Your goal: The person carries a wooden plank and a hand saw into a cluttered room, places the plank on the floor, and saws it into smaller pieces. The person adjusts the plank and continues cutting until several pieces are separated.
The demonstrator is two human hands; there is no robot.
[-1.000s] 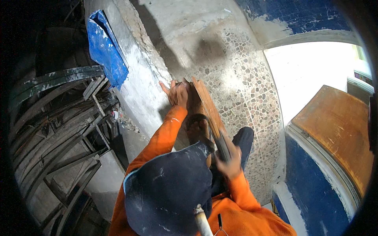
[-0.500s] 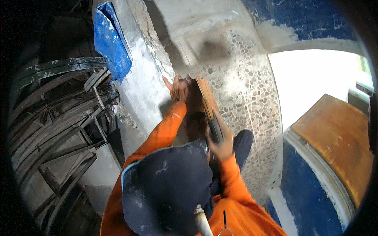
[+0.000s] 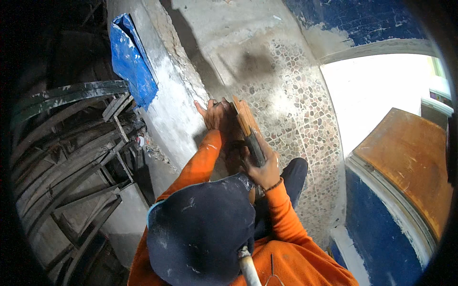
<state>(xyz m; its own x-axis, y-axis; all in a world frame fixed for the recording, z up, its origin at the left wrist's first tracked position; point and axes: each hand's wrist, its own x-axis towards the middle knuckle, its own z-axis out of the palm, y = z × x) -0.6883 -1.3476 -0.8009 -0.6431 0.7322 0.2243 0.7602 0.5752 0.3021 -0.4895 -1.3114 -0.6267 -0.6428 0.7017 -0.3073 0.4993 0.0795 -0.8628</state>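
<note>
- R hand is wrapped round the dark grey lower part of a wood strip, thumb on its L side, fingers passing over the R side; grip is closed on it.
- Wood strip is ahead of the person, approx. mid-view; it tilts w/ its far end up & a bit L, brown & layered at that end, dark grey nr the R hand.
- L hand is just L of the strip's far end, by the edge of a pale slab; one finger sticks out to the L, the others bend fwd. Can't tell if it pinches anything, or if it touches the strip.
- B/w the two hands: dark brown shape in shadow, too dim to ID.
- Dark band on R wrist; both sleeves orange, L one w/ a pale mark nr the cuff.
- Dark blue cap w/ whitish smudges fills lower mid, hiding part of the arms; white stick w/ a rough tip is beside it, at the lower edge.
- Dark trouser knee is R of the R hand, above a stone-patterned floor.
- Blue sheet, white-spotted, lies on the slab, upper L; metal frames are piled farther L.
- Far R: brown board next to a blue panel.
</note>
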